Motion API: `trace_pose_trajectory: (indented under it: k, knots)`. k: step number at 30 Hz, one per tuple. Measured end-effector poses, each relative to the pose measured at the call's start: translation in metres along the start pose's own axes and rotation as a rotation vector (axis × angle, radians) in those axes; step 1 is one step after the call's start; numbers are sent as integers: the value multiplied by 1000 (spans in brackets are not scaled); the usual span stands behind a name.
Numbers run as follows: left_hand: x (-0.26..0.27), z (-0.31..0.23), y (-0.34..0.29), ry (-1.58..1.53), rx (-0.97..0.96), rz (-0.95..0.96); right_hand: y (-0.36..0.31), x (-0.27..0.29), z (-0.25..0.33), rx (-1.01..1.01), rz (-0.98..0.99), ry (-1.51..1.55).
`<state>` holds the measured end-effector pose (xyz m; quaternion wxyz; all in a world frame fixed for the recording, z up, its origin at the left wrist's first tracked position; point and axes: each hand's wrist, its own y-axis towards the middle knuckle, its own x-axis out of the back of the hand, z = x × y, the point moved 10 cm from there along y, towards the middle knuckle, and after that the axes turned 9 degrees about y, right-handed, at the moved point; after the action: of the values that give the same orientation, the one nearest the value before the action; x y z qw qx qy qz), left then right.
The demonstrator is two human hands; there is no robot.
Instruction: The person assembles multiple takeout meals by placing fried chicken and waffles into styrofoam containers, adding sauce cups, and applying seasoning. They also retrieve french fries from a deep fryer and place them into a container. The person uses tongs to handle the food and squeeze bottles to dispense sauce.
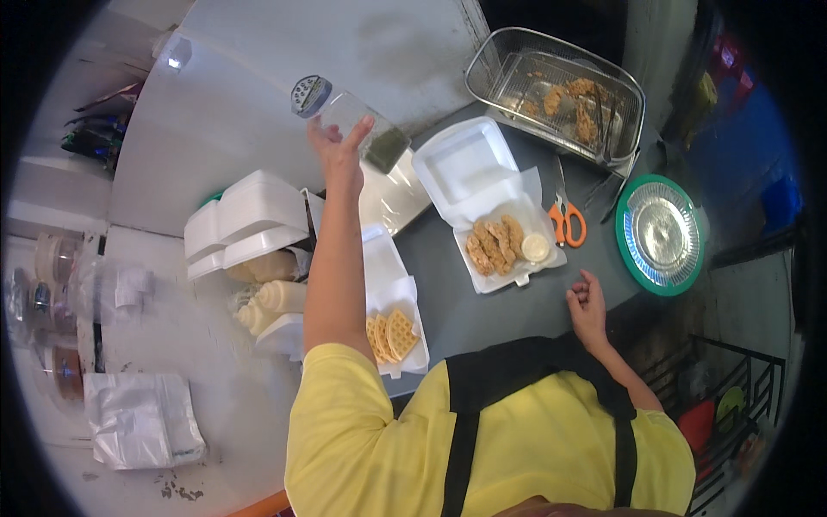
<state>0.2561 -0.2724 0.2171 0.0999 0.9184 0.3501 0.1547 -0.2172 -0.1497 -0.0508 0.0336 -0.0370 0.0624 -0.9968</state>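
Note:
My left hand [339, 153] is raised on an outstretched arm over the back of the counter. It grips a clear shaker jar [349, 115] with a perforated lid, tilted, with dried green flakes low inside. Near the front edge, my right hand [587, 306] is empty, its fingers loosely bent and apart. Just beyond it sits an open white foam box [465, 164] with fried chicken strips [494, 245] and a small cup of pale sauce [535, 248]. Beside my left arm, another open foam box [385, 255] contains waffle pieces [392, 334].
Orange-handled scissors [568, 226] lie right of the chicken box. A wire basket [482, 77] with fried bits stands at the back right, and a green-rimmed foil plate [662, 233] at far right. Stacked foam boxes [250, 211] and cream-coloured squeeze bottles [280, 297] are on the left.

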Motion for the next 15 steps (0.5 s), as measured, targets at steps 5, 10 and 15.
trace_pose_trajectory:
  k: [5,10,15]
  knots:
    - [-59,70,65,30,44,82,-3,-1,21,180,-103,-291]
    - [-95,163,83,210,142,191,-8,-8,32,340,-126,-463]
    - [-114,182,71,270,154,345,-13,-9,31,400,-140,-530]
